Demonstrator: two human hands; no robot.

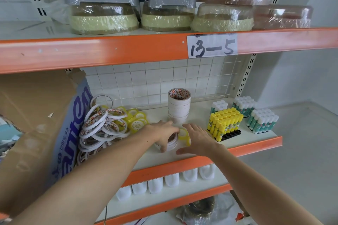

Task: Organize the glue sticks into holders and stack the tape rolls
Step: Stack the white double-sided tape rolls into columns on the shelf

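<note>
My left hand [162,132] grips a short stack of white tape rolls [171,143] lying on the shelf [247,139], fingers curled over its top. My right hand [196,139] rests beside it with straight fingers, touching small yellow tape rolls [182,133]. Behind them stands a tall stack of white tape rolls [179,107]. A loose heap of thin white tape rings [102,128] and several yellow rolls [137,118] lie at the left. Yellow glue sticks [225,121] stand in a black holder [229,136]. White-capped green glue sticks [262,120] stand in groups at the right.
A torn cardboard box [45,124] leans at the shelf's left end. A white wire grid [164,78] backs the shelf. Wrapped containers [164,2] fill the shelf above, labelled 13-5 [212,46]. White bottles [172,179] line the shelf below.
</note>
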